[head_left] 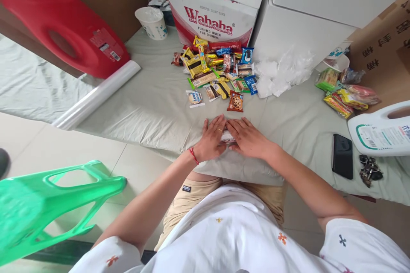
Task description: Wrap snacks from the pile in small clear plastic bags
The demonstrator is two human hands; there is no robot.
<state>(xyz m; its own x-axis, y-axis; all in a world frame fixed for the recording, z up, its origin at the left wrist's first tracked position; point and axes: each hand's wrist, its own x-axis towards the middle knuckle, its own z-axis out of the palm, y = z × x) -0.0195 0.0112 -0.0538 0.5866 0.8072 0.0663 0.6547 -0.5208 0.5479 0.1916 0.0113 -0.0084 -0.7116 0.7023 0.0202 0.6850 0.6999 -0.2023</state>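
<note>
Fingers of my left hand [211, 140] and right hand [248, 138] lie stretched and slanting inward, almost tip to tip over a pinkish-white packet [227, 137]. The relation I steer by is right there: the packet sits below and between the two sets of fingers, neither hand clearly nearer. Only a sliver of it shows in the gap, so I cannot tell its long axis, nor whether the fingers pinch it or merely press it down. Both thumbs lie on the body side of that sliver.

Just behind the thumbs, the pale grey-green sheet [153, 106] reaches its front edge, so I judge room tight that way; to either side of the fingers it runs on and gives me sideways room. Ahead of the fingertips, a narrow strip of sheet parts them from a brown chocolate-chip cookie packet [236, 101]. Ahead and left lies a white-and-blue wrapped biscuit [195, 99]; farther ahead, a heap of snack packets [203, 78], with clear plastic bags [285, 74] on its right. Well right of the fingers I see a black smartphone [342, 156] beside a bunch of keys [370, 171]; well left, a roll of plastic film [96, 96]. Beyond the heap, a Wahaha water carton [211, 6] bounds the space.
</note>
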